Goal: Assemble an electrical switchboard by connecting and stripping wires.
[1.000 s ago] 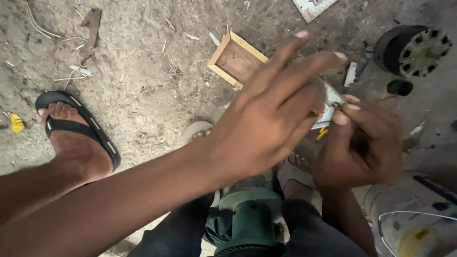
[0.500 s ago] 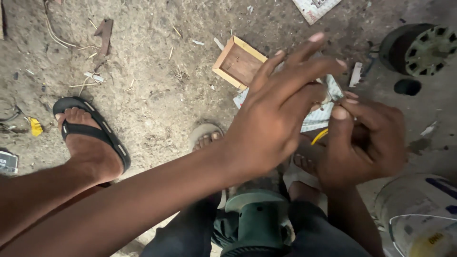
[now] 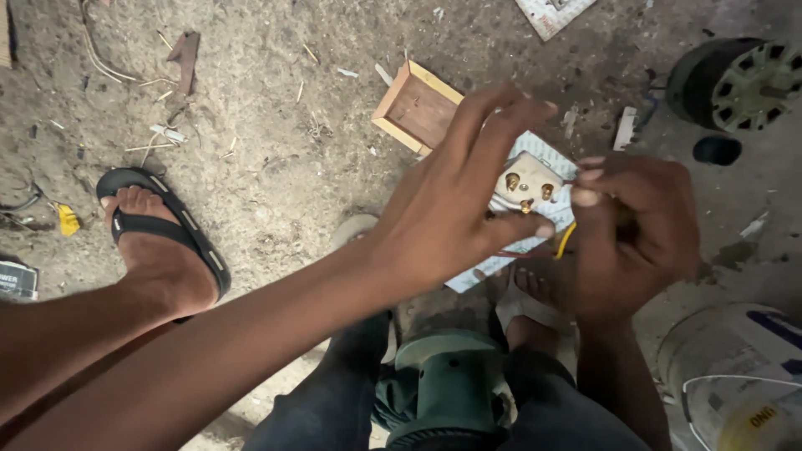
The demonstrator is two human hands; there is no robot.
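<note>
At the centre right of the frame, the left hand (image 3: 455, 209) holds a white socket (image 3: 526, 188) while the right hand (image 3: 639, 234) pinches its wires (image 3: 566, 240).

Single head-worn camera, looking steeply down from above, close over both hands at centre and right of the frame, dirt floor (image 3: 276, 142) filling the upper left, the wearer's own knees at the bottom edge.

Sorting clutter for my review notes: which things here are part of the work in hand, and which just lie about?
In hand: left hand, right hand, white socket plate, yellow wire.
Lying about: wooden box, black motor, white bucket, green motor.
</note>
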